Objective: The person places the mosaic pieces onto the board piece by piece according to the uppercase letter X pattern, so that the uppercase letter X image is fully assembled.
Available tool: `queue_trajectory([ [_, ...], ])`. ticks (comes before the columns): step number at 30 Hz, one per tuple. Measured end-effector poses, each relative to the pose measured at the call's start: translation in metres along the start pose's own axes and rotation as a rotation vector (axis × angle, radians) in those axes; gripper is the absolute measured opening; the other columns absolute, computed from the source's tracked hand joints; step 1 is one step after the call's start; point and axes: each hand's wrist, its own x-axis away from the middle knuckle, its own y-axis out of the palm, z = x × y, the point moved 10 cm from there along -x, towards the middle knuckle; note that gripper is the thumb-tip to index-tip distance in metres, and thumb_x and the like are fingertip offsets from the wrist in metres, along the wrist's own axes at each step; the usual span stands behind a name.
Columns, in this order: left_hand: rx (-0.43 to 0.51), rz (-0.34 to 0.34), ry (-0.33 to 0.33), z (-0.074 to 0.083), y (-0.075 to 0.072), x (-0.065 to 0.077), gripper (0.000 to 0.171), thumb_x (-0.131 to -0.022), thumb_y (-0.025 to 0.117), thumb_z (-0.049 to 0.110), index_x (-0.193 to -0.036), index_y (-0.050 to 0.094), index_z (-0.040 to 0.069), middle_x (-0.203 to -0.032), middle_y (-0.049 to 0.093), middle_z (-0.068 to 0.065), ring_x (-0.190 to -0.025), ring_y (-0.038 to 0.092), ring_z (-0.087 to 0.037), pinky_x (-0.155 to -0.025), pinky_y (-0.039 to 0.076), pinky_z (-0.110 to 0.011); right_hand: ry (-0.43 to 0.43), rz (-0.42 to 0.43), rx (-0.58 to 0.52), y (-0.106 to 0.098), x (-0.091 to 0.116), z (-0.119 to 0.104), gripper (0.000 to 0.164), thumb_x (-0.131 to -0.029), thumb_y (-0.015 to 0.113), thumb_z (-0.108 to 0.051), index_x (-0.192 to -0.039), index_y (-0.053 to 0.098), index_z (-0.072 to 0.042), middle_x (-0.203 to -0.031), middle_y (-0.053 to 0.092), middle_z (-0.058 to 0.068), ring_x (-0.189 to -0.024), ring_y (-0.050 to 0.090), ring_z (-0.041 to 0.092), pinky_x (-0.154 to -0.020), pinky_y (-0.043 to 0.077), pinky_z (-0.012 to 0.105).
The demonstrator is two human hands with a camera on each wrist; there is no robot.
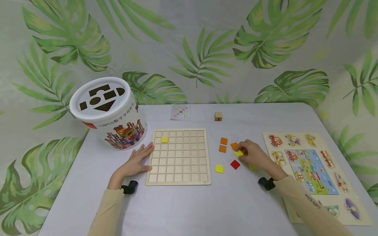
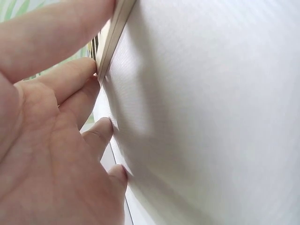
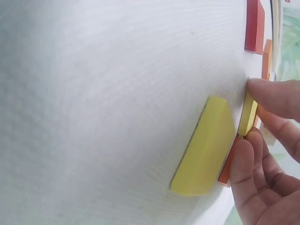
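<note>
A wooden grid board [image 1: 178, 183] lies on the table with one yellow square tile [image 1: 164, 139] in an upper-left cell. My left hand [image 1: 134, 164] rests at the board's left edge, fingers straight and spread; the left wrist view shows fingertips against the board's side [image 2: 112, 42]. To the right of the board, my right hand [image 1: 252, 154] pinches a yellow tile [image 3: 248, 114] between thumb and fingers, close to the tabletop. Around it lie a red tile [image 1: 235, 164], another yellow tile [image 3: 204, 150], orange tiles [image 1: 223, 141] and, nearer the board, a yellow tile [image 1: 219, 168].
A white bucket [image 1: 124, 131] with shape holes in its lid stands at the back left. Behind the board are a small pattern card [image 1: 180, 112] and a wooden letter cube [image 1: 218, 116]. A picture puzzle board [image 1: 313, 170] lies at the right, partly under my right forearm.
</note>
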Motion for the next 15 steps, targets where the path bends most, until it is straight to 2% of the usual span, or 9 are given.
queue_trajectory([
  [8, 0.000, 0.002, 0.008, 0.0007, -0.0005, -0.0002, 0.083, -0.082, 0.072, 0.010, -0.150, 0.025, 0.001, -0.157, 0.014, -0.014, -0.143, -0.002, -0.040, -0.110, -0.012, -0.058, 0.013, 0.004, 0.002, -0.0012, 0.0001, -0.0016, 0.022, -0.078, 0.074, 0.001, -0.098, 0.065, -0.001, -0.091, 0.057, 0.007, -0.081, 0.051, 0.022, -0.072, 0.049, 0.034],
  [15, 0.007, 0.003, -0.002, -0.0017, -0.0004, 0.0005, 0.083, -0.082, 0.072, 0.011, -0.150, 0.025, 0.002, -0.157, 0.014, -0.013, -0.143, -0.003, -0.039, -0.110, -0.013, -0.057, 0.039, 0.060, -0.033, -0.0082, -0.0067, 0.0011, 0.020, -0.083, 0.071, -0.003, -0.101, 0.064, 0.001, -0.092, 0.056, 0.009, -0.080, 0.051, 0.023, -0.070, 0.048, 0.035],
])
